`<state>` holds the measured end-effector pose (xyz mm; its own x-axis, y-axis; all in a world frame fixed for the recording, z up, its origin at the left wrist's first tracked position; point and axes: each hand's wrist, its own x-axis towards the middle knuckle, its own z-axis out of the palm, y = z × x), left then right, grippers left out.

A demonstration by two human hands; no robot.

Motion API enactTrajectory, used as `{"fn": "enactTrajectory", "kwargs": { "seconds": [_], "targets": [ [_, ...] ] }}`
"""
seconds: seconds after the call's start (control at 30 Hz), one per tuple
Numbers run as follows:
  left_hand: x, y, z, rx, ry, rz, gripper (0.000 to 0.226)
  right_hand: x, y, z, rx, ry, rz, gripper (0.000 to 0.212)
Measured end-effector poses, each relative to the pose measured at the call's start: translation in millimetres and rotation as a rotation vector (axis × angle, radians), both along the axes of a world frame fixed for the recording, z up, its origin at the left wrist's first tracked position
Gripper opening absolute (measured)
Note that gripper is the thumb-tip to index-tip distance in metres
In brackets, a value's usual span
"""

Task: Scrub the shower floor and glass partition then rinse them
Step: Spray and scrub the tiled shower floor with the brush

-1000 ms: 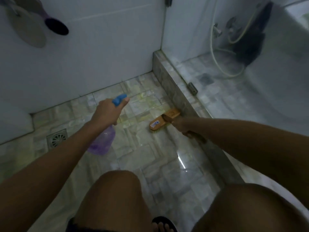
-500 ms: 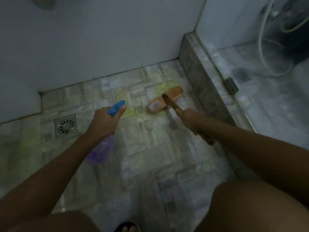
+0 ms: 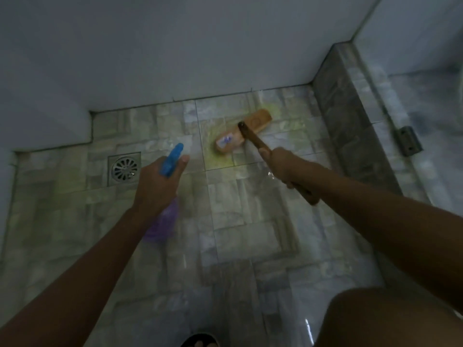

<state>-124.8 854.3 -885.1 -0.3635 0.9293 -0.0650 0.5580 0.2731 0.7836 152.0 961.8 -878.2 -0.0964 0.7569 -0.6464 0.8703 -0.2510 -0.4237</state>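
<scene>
Both gripped | left hand [image 3: 156,186]: blue-nozzled purple spray bottle [image 3: 172,159] | right hand [image 3: 280,166]: wooden long-handled brush [image 3: 233,141] (head apparently touched tiled floor [image 3: 238,234])

Both arms reach forward, angled inward. Left hand [image 3: 160,181] wraps the bottle [image 3: 164,224] neck, one digit straight beside the trigger, nozzle just past the fingertips. Right hand [image 3: 283,169] fists the brush [image 3: 258,118] handle (thumb seems to lie along it), head well beyond the fingers, handle end behind the palm.
</scene>
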Motion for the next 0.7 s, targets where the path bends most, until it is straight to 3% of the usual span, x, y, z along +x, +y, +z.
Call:
{"fn": "enactTrajectory", "kwargs": {
  "seconds": [0.07,0.2,0.37,0.43,0.6,0.7],
  "targets": [
    [-6.5,-3.3,2.0,0.043,0.003,0.013,0.062,15.5,-36.6,6.7,-0.042,-0.09,0.158,0.053],
    [-13.2,-6.4,0.9,0.093,-0.001,0.049,0.058,37.9,-40.9,14.4,-0.085,-0.194,0.171,0.061],
    [-14.4,-2.4,-7.9,0.104,-0.004,0.041,0.056,-23.0,62.2,7.1,0.078,-0.075,-0.045,0.054],
    [-14.4,-1.1,-8.9,0.127,-0.007,0.056,0.055,-48.6,64.2,-4.0,0.099,-0.026,-0.05,0.051],
    [-21.8,-9.4,-1.4,0.172,-0.069,0.15,0.051,-25.9,-34.3,6.5,-0.041,-0.102,0.256,0.051],
    [-26.6,-9.1,-0.4,0.174,-0.094,0.164,0.054,0.6,-21.1,23.6,-0.04,-0.16,0.298,0.044]
  ]
}}
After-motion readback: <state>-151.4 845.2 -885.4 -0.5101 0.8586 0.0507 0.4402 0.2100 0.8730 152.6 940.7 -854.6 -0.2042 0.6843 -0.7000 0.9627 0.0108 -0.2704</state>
